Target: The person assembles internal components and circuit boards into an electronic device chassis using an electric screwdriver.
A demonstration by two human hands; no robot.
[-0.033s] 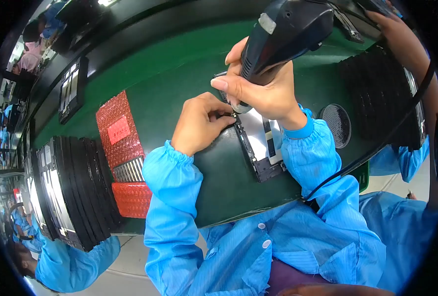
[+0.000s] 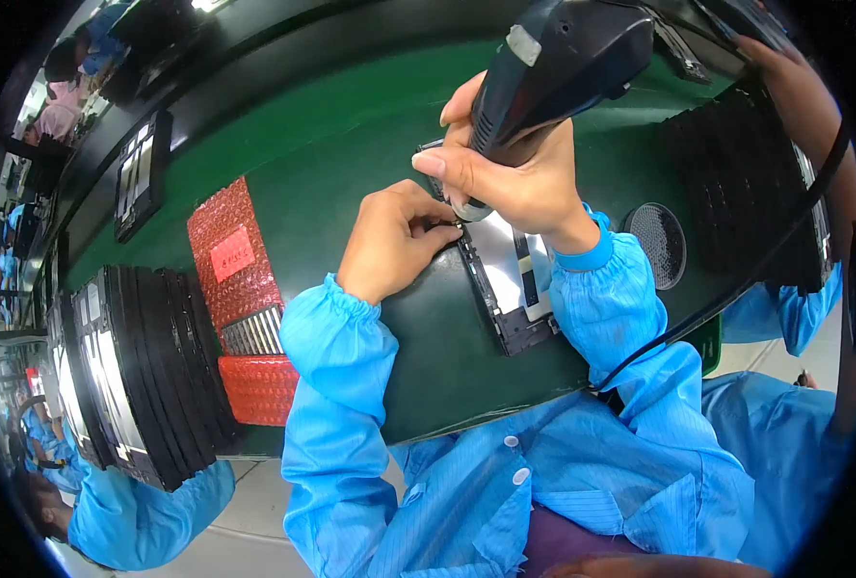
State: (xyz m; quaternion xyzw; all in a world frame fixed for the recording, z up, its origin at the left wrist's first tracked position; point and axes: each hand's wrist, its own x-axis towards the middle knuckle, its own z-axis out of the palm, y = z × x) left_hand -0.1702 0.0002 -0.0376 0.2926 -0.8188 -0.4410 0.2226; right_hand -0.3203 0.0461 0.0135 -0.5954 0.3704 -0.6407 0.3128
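On the green table lies a flat black device frame (image 2: 507, 275) with a silvery inner plate, partly hidden under my right arm. My right hand (image 2: 524, 188) is wrapped round the lower body of a black hand tool (image 2: 563, 67) with vent slots. The tool's light-coloured lower end points down at the frame's upper left edge. Beside that end, my left hand (image 2: 394, 236) is closed, thumb and forefinger pinched at the same edge. Whatever sits between those fingertips is too small or hidden to make out. A blue band (image 2: 584, 252) circles my right wrist.
Left of my arm, red bubble wrap (image 2: 223, 217) holds a row of small metallic strips (image 2: 251, 333). Stacked black frames stand at left (image 2: 163, 366) and right (image 2: 726, 183). A round dish (image 2: 655, 245) and black cable (image 2: 736, 299) are at right. Co-workers' blue sleeves (image 2: 148, 515) show nearby.
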